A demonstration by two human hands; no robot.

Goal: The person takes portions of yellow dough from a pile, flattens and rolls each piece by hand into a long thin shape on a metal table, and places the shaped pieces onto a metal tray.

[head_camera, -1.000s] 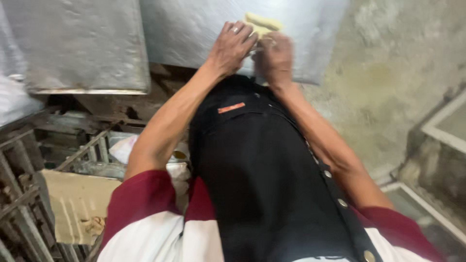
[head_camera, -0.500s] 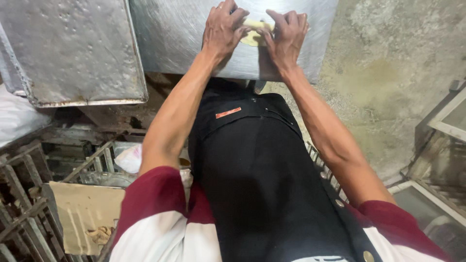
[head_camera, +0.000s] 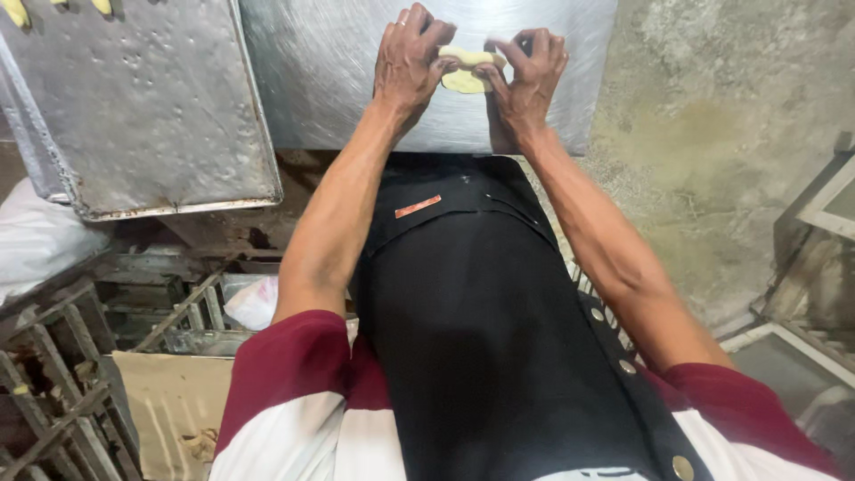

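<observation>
steel worktop [head_camera: 356, 98], pale dough piece [head_camera: 465, 80]

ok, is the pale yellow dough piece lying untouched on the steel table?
No: both the left hand and right hand pinch the pale yellow dough piece between their fingers.

Landmark: steel worktop [head_camera: 356, 98].
- Worktop near edge: left hand [head_camera: 410, 58] and right hand [head_camera: 525, 76] close together, dough piece [head_camera: 468, 71] pinched between; no gap there.
- Left part of worktop: bare, passable.
- Left of worktop: dented metal tray [head_camera: 134, 116], raised rim blocks sliding.
- Below-left: metal rack [head_camera: 62, 356], cluttered.
- Right: concrete floor [head_camera: 712, 134], open.
</observation>
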